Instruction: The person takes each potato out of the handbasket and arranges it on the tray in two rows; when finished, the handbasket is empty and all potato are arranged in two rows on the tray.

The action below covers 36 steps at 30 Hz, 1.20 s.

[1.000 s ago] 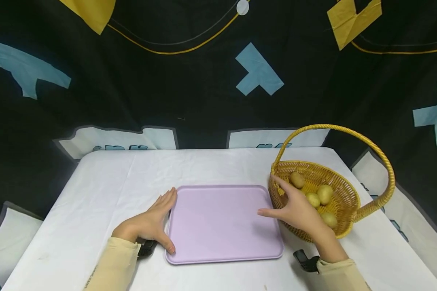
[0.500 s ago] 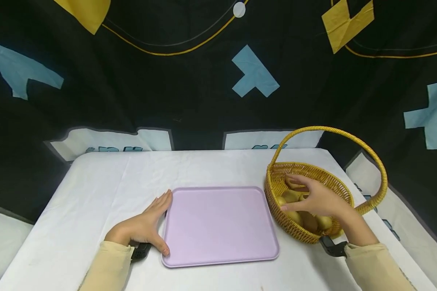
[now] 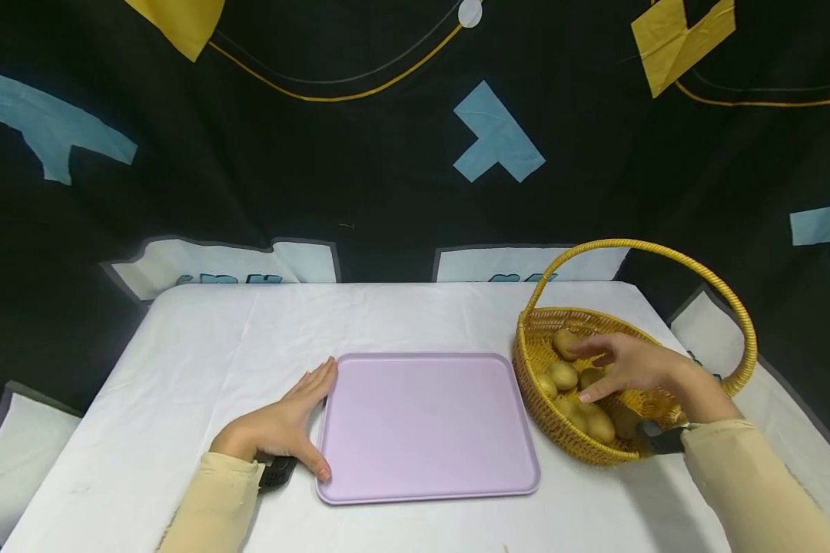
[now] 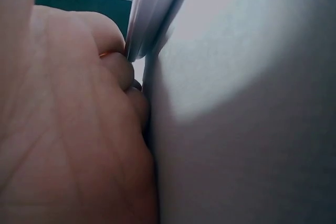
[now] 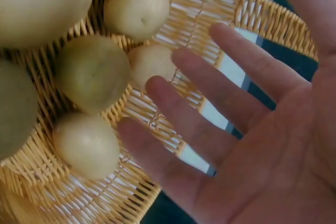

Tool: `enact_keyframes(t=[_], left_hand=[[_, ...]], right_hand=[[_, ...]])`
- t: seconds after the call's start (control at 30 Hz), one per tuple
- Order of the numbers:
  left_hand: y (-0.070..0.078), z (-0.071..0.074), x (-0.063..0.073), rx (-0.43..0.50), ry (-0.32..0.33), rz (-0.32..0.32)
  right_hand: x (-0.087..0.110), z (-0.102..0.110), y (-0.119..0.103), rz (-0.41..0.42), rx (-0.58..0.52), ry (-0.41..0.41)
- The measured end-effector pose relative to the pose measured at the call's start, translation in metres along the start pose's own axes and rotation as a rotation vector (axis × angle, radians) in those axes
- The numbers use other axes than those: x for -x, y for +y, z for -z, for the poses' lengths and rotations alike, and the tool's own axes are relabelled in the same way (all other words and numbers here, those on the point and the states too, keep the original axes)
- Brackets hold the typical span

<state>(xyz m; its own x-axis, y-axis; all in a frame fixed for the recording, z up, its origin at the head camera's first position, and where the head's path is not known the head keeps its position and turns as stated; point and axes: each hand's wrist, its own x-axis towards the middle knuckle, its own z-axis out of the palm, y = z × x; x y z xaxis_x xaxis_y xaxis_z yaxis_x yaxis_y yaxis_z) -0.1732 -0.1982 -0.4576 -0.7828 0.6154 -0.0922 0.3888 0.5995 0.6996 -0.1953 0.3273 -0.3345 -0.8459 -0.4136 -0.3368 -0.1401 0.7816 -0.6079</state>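
A flat lilac tray [image 3: 429, 430] lies on the white-covered table. My left hand [image 3: 280, 430] rests along its left edge, fingers extended towards the far corner and thumb at the near corner. In the left wrist view, those fingers [image 4: 121, 69] meet the tray's rim [image 4: 149, 14]. My right hand [image 3: 636, 367] hovers over a yellow wicker basket [image 3: 549, 426] with fingers spread. Several potatoes [image 3: 562, 375] lie inside the basket, partly hidden by that hand. From the right wrist, the fingertips appear close to a potato [image 5: 86, 145], with nothing in the palm.
The basket's tall arched handle [image 3: 664, 250] rises above its far and right sides, next to my right forearm. A white cloth [image 3: 373, 315] covers the table. Behind it hangs a dark curtain [image 3: 360, 177] with blue and yellow shapes.
My right hand has moved right, from between the tray and the basket's left rim to over the potatoes. My left hand keeps its place at the tray. The head view shifts slightly.
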Motion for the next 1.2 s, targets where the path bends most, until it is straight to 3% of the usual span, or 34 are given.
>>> enact_keyframes(t=[0.23, 0.4, 0.83, 1.2], left_hand=[[0.002, 0.001, 0.0, 0.006, 0.003, 0.0], [0.001, 0.0, 0.0, 0.013, 0.003, 0.006], [0.0, -0.001, 0.001, 0.035, 0.007, 0.004], [0.0, 0.0, 0.001, 0.028, 0.009, 0.015]], right_hand=[[-0.01, 0.011, 0.011, -0.104, 0.027, -0.072], [-0.015, 0.008, 0.019, -0.162, -0.027, -0.085], [-0.026, -0.008, 0.029, -0.152, 0.092, -0.016], [-0.023, -0.009, 0.036, -0.119, 0.074, 0.036]])
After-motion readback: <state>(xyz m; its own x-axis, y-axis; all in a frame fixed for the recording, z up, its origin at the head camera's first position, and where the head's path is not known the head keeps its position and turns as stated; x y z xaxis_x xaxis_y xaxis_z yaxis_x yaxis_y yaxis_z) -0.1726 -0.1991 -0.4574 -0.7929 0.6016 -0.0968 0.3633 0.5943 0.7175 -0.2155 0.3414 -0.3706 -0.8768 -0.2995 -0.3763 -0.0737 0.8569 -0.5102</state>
